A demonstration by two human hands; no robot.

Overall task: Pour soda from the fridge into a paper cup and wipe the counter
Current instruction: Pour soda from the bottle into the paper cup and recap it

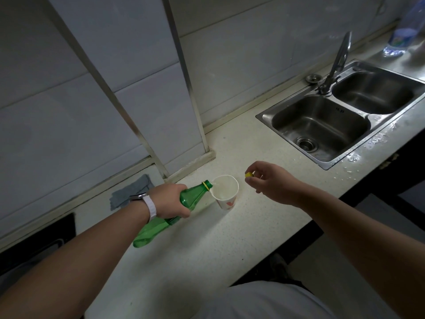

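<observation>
My left hand (169, 200) grips a green soda bottle (193, 196) around its middle, tilted with its open neck over the rim of a white paper cup (226, 193). The cup stands upright on the pale counter (230, 238) and has a red mark on its side. My right hand (269, 178) hovers to the right of the cup, pinching the yellow bottle cap (249, 174) between its fingertips. A grey cloth (131, 192) lies crumpled on the counter behind my left wrist, near the wall.
A steel double sink (340, 155) with a tap (338, 63) is set into the counter at the right; water drops lie on its front rim. A clear plastic bottle (407, 31) stands at the far right. A dark hob (34, 240) sits at the left.
</observation>
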